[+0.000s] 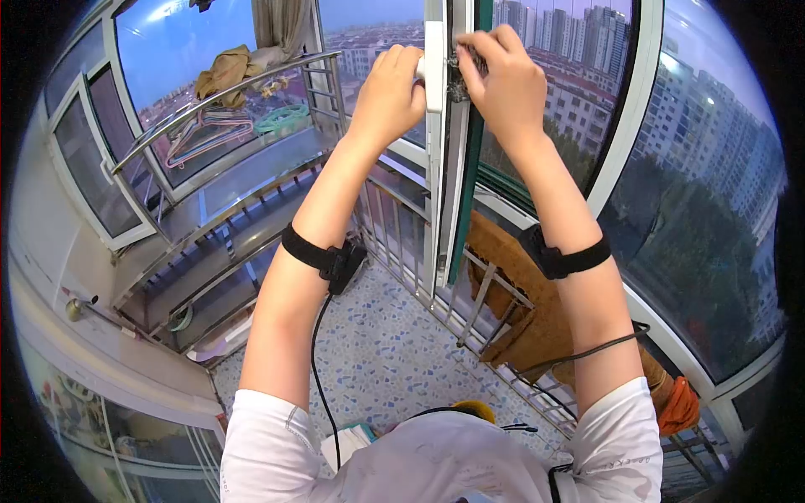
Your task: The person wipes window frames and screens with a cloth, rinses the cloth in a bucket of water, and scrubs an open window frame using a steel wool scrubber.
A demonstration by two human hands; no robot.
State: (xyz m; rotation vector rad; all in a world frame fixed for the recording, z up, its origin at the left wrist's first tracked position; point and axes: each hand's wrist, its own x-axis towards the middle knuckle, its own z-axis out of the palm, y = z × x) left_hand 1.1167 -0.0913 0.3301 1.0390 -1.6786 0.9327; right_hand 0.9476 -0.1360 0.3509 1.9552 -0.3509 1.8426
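An open window sash (434, 168) with a white frame stands edge-on in front of me. My left hand (390, 94) is closed at its left side, round a white window handle (433, 67) near the top. On the other side of the sash, my right hand (510, 84) has its fingers bent round a dark grey, wiry clump that looks like a steel wool scourer (458, 87). The clump touches the sash edge. Part of it is hidden behind the fingers. A dark green strip (470, 184) runs down the sash beside my right hand.
A metal rail (226, 90) at the left carries brown cloth (225, 74) and several hangers (210, 134). Below the sash are metal railings (394, 218) and a brown covering (537, 310). Black cables (317, 352) hang from bands on both forearms. The floor (369, 335) is speckled.
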